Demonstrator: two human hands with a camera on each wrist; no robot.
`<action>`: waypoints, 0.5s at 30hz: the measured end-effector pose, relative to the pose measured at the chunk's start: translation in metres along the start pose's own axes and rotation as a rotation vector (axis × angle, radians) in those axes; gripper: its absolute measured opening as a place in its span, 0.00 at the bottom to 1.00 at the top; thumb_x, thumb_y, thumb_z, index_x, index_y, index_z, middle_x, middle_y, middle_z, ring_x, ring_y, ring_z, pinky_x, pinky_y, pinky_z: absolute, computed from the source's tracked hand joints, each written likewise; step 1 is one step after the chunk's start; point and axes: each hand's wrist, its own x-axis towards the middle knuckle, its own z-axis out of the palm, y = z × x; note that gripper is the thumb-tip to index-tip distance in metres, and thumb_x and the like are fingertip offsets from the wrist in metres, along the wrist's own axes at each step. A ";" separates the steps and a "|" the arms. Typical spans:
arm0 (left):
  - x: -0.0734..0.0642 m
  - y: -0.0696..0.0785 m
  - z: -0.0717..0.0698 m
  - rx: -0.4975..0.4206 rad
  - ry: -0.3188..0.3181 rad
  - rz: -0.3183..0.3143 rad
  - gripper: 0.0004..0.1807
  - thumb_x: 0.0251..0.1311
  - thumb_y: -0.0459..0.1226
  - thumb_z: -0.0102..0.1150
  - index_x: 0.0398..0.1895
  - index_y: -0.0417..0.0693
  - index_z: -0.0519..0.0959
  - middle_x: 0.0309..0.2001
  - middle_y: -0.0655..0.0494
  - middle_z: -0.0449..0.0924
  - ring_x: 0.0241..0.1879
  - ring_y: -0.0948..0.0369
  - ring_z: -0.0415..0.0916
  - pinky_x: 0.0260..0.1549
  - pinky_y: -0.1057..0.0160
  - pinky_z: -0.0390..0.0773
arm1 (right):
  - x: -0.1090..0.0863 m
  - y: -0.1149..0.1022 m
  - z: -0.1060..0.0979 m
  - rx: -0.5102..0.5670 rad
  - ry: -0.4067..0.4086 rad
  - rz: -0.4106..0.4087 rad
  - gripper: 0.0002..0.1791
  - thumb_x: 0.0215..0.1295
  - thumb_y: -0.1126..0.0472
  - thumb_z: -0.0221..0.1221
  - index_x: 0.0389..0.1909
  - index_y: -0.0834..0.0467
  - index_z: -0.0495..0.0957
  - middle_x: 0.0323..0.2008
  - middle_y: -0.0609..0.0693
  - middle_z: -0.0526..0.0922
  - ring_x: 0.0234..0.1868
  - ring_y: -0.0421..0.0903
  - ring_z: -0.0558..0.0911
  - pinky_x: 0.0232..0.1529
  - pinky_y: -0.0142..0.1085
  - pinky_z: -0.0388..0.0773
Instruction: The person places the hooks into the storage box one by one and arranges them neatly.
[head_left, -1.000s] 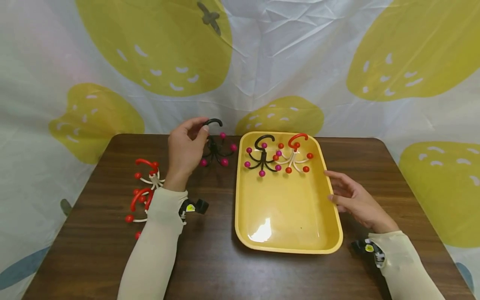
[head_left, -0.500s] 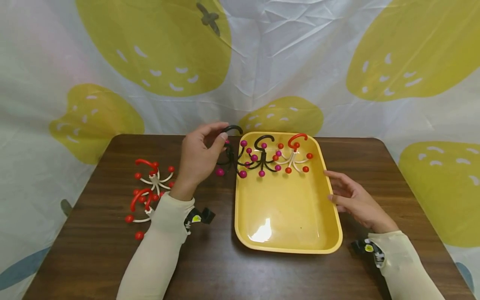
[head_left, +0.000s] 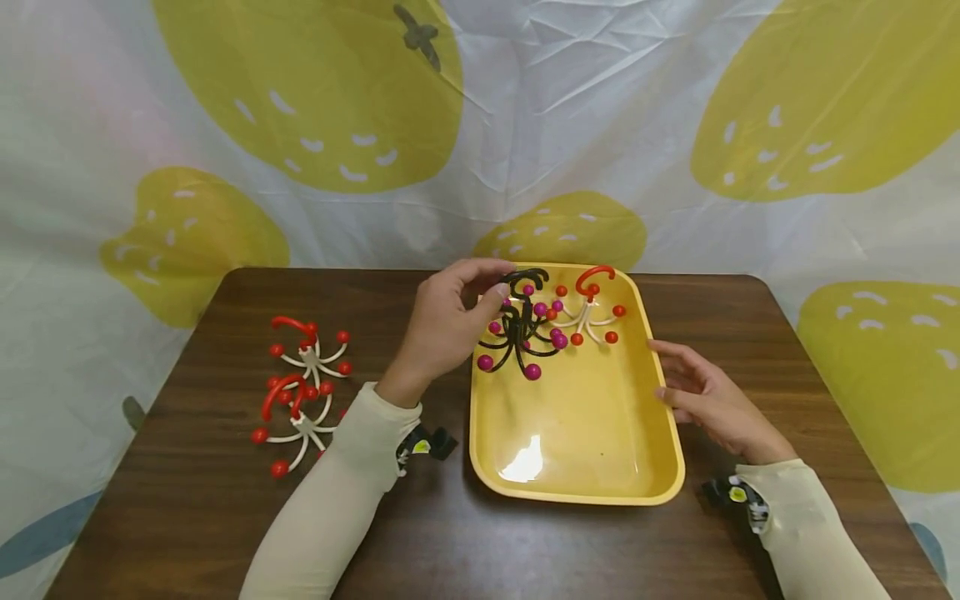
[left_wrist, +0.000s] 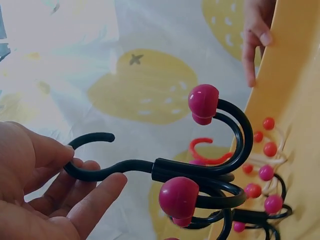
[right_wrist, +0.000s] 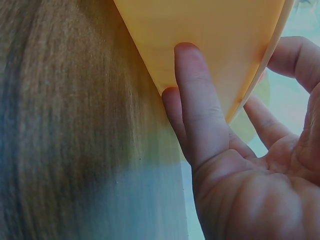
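Pinches the curved hook of a black claw hanger (left_wrist: 195, 170) with magenta ball tips between the thumb and fingers of the left hand (head_left: 447, 321), suspending it hook uppermost over the far left part of a yellow tray (head_left: 577, 425). Has, inside the tray, a second black claw hanger (left_wrist: 247, 216) below, close beside a white claw hanger (head_left: 587, 317) with red hook and balls; cannot tell surely, through the overlap, of any contact between the two black ones. Lays the fingers of the right hand (head_left: 712, 404), loose and nearly straight, against the tray's right outer wall. Has two more white-and-red claw hangers (head_left: 309, 360) (head_left: 304, 427) close together on the brown counter (head_left: 750, 333), left of the tray. Faces a white cloth (head_left: 585, 83) printed with yellow fruit.
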 end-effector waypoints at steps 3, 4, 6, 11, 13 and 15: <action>0.002 0.000 0.010 -0.010 -0.036 -0.002 0.13 0.72 0.33 0.64 0.57 0.43 0.86 0.48 0.49 0.88 0.44 0.60 0.84 0.42 0.65 0.86 | 0.000 0.001 -0.001 0.001 0.001 0.000 0.37 0.76 0.71 0.58 0.82 0.59 0.56 0.62 0.51 0.78 0.54 0.45 0.88 0.43 0.46 0.90; 0.002 0.001 0.013 -0.023 -0.048 -0.006 0.13 0.72 0.32 0.64 0.56 0.43 0.86 0.48 0.48 0.89 0.43 0.59 0.84 0.42 0.65 0.87 | 0.000 0.001 -0.001 0.001 0.001 0.001 0.37 0.76 0.71 0.58 0.82 0.59 0.56 0.62 0.51 0.78 0.54 0.45 0.88 0.43 0.46 0.90; 0.003 0.001 0.019 -0.036 -0.070 -0.012 0.13 0.71 0.32 0.65 0.56 0.42 0.87 0.48 0.48 0.89 0.42 0.59 0.85 0.42 0.66 0.87 | 0.000 0.002 -0.001 0.004 0.002 0.001 0.37 0.76 0.72 0.58 0.82 0.59 0.56 0.62 0.52 0.78 0.54 0.45 0.88 0.43 0.46 0.90; 0.008 0.006 0.030 -0.083 -0.135 -0.020 0.13 0.72 0.34 0.65 0.57 0.43 0.87 0.50 0.49 0.89 0.42 0.58 0.88 0.39 0.65 0.87 | 0.001 0.002 0.000 0.009 0.005 0.007 0.37 0.76 0.72 0.58 0.81 0.59 0.56 0.62 0.52 0.78 0.54 0.45 0.89 0.43 0.46 0.90; 0.010 0.008 0.035 -0.099 -0.162 -0.023 0.13 0.72 0.34 0.65 0.56 0.44 0.87 0.50 0.50 0.89 0.43 0.58 0.88 0.39 0.64 0.87 | 0.001 0.002 0.000 0.009 0.006 0.009 0.37 0.76 0.71 0.58 0.81 0.59 0.57 0.62 0.52 0.78 0.54 0.45 0.89 0.43 0.46 0.90; 0.013 0.009 0.040 -0.118 -0.182 -0.023 0.12 0.72 0.33 0.65 0.56 0.43 0.87 0.49 0.50 0.90 0.44 0.59 0.88 0.39 0.63 0.87 | 0.001 0.002 0.000 0.009 0.008 0.010 0.37 0.76 0.71 0.58 0.81 0.59 0.56 0.62 0.53 0.78 0.54 0.45 0.89 0.43 0.46 0.90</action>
